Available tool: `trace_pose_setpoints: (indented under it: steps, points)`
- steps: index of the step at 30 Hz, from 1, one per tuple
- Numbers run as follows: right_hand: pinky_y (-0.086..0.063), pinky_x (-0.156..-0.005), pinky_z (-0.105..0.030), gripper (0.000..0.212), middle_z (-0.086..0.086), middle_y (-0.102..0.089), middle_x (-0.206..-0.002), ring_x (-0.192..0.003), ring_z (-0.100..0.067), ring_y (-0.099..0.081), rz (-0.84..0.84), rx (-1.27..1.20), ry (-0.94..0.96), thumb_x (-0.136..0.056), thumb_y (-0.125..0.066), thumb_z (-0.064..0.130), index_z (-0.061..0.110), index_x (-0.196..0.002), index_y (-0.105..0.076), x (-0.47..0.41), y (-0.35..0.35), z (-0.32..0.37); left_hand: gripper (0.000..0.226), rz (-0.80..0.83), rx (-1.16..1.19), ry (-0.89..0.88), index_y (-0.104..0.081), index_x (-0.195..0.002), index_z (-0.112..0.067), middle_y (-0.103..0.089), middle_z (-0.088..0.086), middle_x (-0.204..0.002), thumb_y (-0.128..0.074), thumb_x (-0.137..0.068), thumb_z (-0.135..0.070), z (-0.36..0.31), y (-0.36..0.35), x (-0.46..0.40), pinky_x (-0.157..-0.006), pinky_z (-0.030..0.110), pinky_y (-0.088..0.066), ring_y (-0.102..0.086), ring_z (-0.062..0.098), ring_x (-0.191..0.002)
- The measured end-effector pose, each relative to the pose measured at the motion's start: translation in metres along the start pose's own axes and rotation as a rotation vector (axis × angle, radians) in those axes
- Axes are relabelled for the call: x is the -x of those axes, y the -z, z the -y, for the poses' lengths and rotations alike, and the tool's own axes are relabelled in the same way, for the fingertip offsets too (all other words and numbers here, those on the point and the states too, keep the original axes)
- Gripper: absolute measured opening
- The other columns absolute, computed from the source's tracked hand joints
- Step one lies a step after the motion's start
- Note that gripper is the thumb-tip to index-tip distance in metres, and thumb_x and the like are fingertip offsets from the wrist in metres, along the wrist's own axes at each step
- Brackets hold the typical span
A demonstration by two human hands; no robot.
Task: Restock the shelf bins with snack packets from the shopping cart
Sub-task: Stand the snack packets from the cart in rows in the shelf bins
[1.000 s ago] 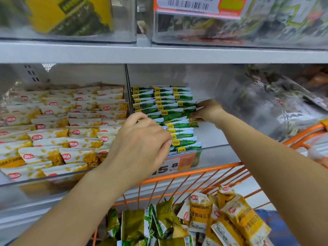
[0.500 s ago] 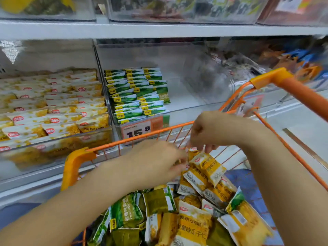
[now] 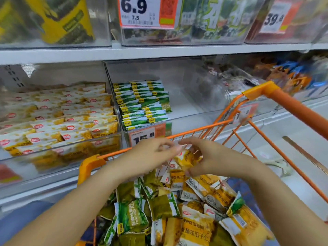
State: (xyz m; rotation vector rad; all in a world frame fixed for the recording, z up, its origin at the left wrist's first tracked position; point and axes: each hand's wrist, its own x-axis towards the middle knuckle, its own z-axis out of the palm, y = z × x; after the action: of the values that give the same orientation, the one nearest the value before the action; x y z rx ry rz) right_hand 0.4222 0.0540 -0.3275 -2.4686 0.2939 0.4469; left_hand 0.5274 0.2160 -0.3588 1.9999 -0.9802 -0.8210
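Both hands have left the green bin [image 3: 142, 103] for the cart's [image 3: 200, 130] far edge: right hand [image 3: 209, 157] grasps yellow packets [image 3: 186, 158]; left hand [image 3: 152, 155] seemingly pinching alongside—next refill starting.

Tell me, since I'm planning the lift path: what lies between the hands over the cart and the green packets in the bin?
In the head view, the cart's orange front rim and the 15.8 price tag lie between.

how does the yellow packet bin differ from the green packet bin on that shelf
The yellow packet bin is packed across its whole width; the green packet bin holds rows only on its left side, with its right side bare. A 15.8 price tag fronts the green packet bin; none shows on the yellow one. Both are clear bins, side by side.
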Motion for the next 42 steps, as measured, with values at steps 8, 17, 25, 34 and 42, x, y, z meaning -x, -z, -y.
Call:
trace_pose_setpoints:
  steps: [8, 17, 25, 34, 42]
  points:
    - [-0.052, -0.086, -0.021, 0.071, 0.012, -0.063, -0.108, -0.097, 0.001, -0.063, -0.202, -0.529, 0.272, -0.057, -0.074, 0.045, 0.033, -0.124, -0.054, -0.024, -0.001, 0.059, 0.026, -0.365, 0.596, 0.021, -0.059, -0.112, -0.017, -0.072, -0.004, -0.076, -0.065, -0.087, -0.010, 0.011, 0.055, 0.055, -0.053, 0.018, -0.045, -0.062, 0.008, -0.062]
    - [-0.052, -0.060, -0.024, 0.012, -0.010, -0.071, -0.078, -0.069, -0.012, -0.067, -0.168, -0.816, 0.391, -0.081, -0.067, 0.021, 0.014, -0.091, -0.066, -0.064, -0.034, 0.136, 0.047, -0.487, 0.684, 0.046, -0.057, -0.120, -0.010, -0.073, 0.013, -0.100, -0.069, -0.075, -0.010, 0.037, 0.095, 0.124, -0.078, 0.036, -0.059, -0.071, 0.024, -0.090]
    - [-0.043, -0.053, -0.023, 0.006, -0.020, -0.062, -0.075, -0.061, -0.014, -0.057, -0.179, -0.850, 0.432, -0.084, -0.068, 0.013, 0.010, -0.086, -0.062, -0.084, -0.064, 0.177, 0.044, -0.600, 0.607, 0.143, -0.067, -0.111, -0.016, -0.075, 0.005, -0.096, -0.065, -0.073, -0.037, 0.050, 0.113, 0.153, -0.063, 0.022, -0.054, -0.071, 0.014, -0.081]
    - [-0.051, -0.070, -0.016, 0.008, 0.007, -0.067, -0.081, -0.078, 0.000, -0.063, -0.341, -0.551, 0.519, -0.086, -0.068, 0.020, 0.027, -0.087, -0.065, -0.085, -0.070, 0.171, 0.022, -0.962, 0.332, 0.135, -0.065, -0.090, -0.002, -0.070, 0.000, -0.071, -0.071, -0.080, -0.021, 0.062, 0.145, 0.176, -0.050, 0.019, -0.049, -0.061, 0.010, -0.056]
    - [-0.052, -0.074, -0.030, 0.012, 0.007, -0.068, -0.083, -0.084, -0.009, -0.063, -0.477, -0.329, 0.367, -0.090, -0.062, 0.019, 0.028, -0.086, -0.068, -0.077, -0.044, 0.107, 0.032, -0.493, -0.834, 0.563, -0.057, -0.074, -0.012, -0.056, 0.003, -0.069, -0.075, -0.080, -0.037, 0.099, 0.217, 0.154, -0.054, 0.033, -0.038, -0.054, 0.021, -0.067]
